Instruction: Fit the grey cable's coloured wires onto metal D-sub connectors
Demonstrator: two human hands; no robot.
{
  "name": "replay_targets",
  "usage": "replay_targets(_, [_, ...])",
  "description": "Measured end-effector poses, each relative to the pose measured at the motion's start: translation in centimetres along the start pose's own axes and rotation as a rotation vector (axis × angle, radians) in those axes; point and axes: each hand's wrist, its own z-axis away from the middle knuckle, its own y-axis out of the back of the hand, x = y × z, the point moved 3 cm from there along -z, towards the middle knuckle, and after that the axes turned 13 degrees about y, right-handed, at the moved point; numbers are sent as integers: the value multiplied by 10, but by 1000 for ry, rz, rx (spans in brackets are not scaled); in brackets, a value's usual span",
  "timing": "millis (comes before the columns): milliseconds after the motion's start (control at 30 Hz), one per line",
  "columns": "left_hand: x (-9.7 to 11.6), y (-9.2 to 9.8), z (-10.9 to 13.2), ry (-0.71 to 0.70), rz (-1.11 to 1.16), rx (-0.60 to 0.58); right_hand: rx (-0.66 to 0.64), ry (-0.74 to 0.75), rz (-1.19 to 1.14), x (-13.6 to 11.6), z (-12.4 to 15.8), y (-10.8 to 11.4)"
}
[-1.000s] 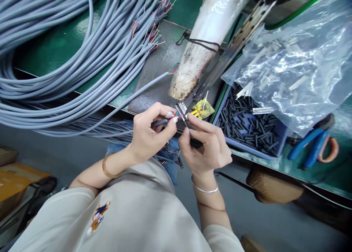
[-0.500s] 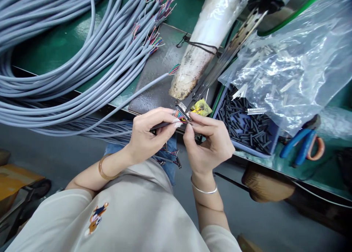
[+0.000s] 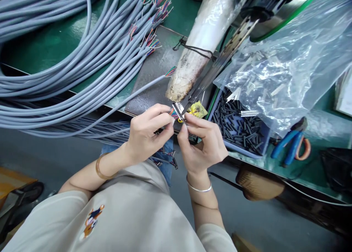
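Pinches coloured wires (image 3: 172, 113) in left grip (image 3: 148, 133), end of connector (image 3: 178, 110) in right grip (image 3: 205, 144); likely light, rigid, fine-pinned: best held by outer edges.

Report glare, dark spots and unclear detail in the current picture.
Head view: white glare streaks the plastic bag; head view: sheen on the green table, dark beneath its edge at lower right; head view: the connector shows, but wires by the left hand are too small to trace.
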Motion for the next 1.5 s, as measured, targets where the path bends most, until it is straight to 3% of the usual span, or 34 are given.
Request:
replay_targets(467, [9, 7, -7, -33, -65, -27, 7, 25, 60, -5, -12, 3])
replay_targets(867, [2, 6, 3, 43, -11, -147, -64, 100, 84, -5, 3, 8])
replay_targets(1033, [-4, 17, 22, 179, 116, -204, -7, 113, 118, -11, 2, 18])
replay_targets(1133, [-14, 28, 35, 376, 172, -183, 3, 77, 89, -12, 8, 23])
replay_targets(1267, [-22, 31, 45, 589, 311, -450, 7, -101, -71, -11, 15, 34])
replay_targets(1400, [-19, 37, 45, 539, 340, -472, 259, -125, -66, -30, 4, 71])
replay_targets(1433, [-16, 39, 45, 501, 299, -463, 255, -104, -25, -37, -1, 78])
replay_targets(1500, [-12, 41, 46, 405, 206, -440, 28, -117, 37, -49, -12, 81])
